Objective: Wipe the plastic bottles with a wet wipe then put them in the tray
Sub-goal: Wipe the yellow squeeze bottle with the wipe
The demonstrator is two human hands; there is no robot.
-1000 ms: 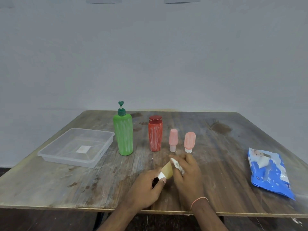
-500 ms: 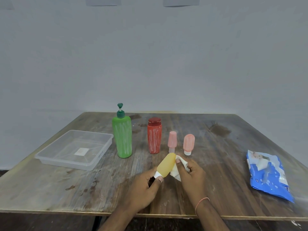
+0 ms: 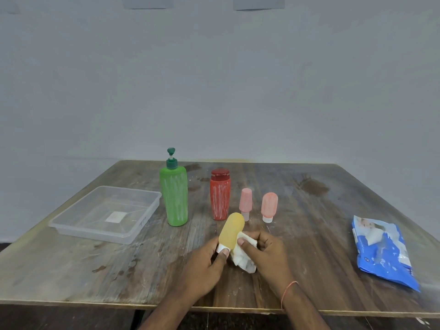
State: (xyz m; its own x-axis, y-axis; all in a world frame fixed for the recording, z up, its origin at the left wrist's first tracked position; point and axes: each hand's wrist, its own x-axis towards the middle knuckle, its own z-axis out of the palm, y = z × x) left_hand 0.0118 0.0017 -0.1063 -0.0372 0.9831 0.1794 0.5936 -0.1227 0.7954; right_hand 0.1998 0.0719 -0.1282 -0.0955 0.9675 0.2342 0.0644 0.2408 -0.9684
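My left hand (image 3: pixel 204 265) pinches the white cap end of a small yellow bottle (image 3: pixel 232 228), which points up and away over the table's front middle. My right hand (image 3: pixel 264 253) holds a crumpled white wet wipe (image 3: pixel 242 256) against the bottle's right side. Behind them stand a tall green pump bottle (image 3: pixel 175 196), a red bottle (image 3: pixel 220 195) and two small pink bottles (image 3: pixel 245 202) (image 3: pixel 269 206), all streaked with white marks. The clear plastic tray (image 3: pixel 133 234) sits at the left with no bottle in it.
A blue wet-wipe pack (image 3: pixel 383 253) lies at the right of the wooden table (image 3: pixel 95 270). A plain grey wall rises behind the table's far edge. The table's front edge runs just under my wrists.
The yellow bottle has risen and tilted more upright in my left hand. My right hand's wipe has slid from the bottle's top down toward its lower part.
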